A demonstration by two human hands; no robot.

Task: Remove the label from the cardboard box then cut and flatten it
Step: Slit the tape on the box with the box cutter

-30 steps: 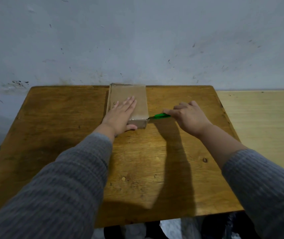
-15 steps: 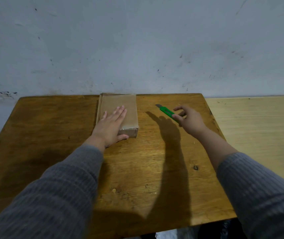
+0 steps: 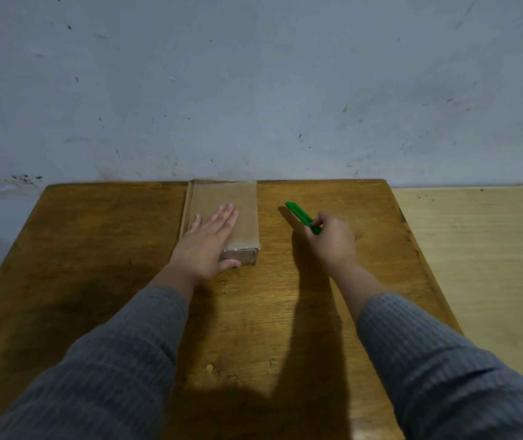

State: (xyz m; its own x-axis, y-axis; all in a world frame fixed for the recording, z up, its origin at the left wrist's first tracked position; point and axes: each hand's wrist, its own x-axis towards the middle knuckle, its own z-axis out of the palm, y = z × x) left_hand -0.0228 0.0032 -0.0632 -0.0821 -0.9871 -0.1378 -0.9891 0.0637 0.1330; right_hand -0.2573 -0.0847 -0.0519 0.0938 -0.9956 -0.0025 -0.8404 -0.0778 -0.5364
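Note:
A plain brown cardboard box (image 3: 241,204) lies flat at the far middle of the wooden table (image 3: 95,249), its long side running away from me. My left hand (image 3: 209,242) rests flat on its top near the front end, fingers spread, thumb against the near face. To the right of the box, my right hand (image 3: 333,242) grips the near end of a green utility knife (image 3: 298,214), whose far end points up and to the left. The knife is apart from the box. No label shows on the visible faces.
The table stands against a scuffed grey wall (image 3: 254,90). A paler wooden surface (image 3: 482,265) adjoins the table on the right. My grey-sleeved forearms and their shadows cross the near half of the table.
My right hand has drawn the green knife away from the box's near right corner, out to the right. My left hand has stayed flat on the box.

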